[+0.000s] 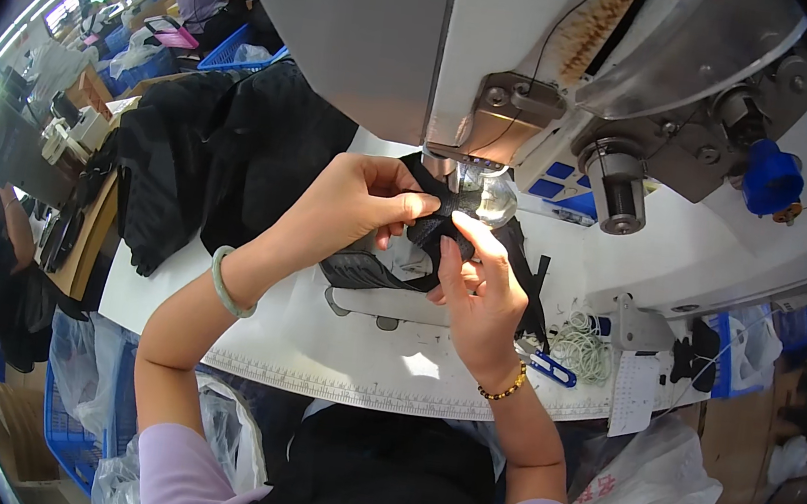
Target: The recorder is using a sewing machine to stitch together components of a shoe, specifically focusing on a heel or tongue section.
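Both my hands hold a small black fabric piece [435, 228] just under the head of a white sewing machine [585, 83]. My left hand [354, 201] pinches its upper left edge between thumb and fingers; a pale green bangle sits on that wrist. My right hand [479, 297] grips the piece from below with thumb and forefinger and wears a beaded bracelet. The needle area is partly hidden behind a clear guard [486, 197] and my fingers.
A heap of black fabric [225, 149] lies on the white table [312, 342] to the left. Blue-handled snips [550, 371] and a coil of pale cord [585, 350] lie at the right. Plastic bags and blue crates stand around the table. Another person sits far back left.
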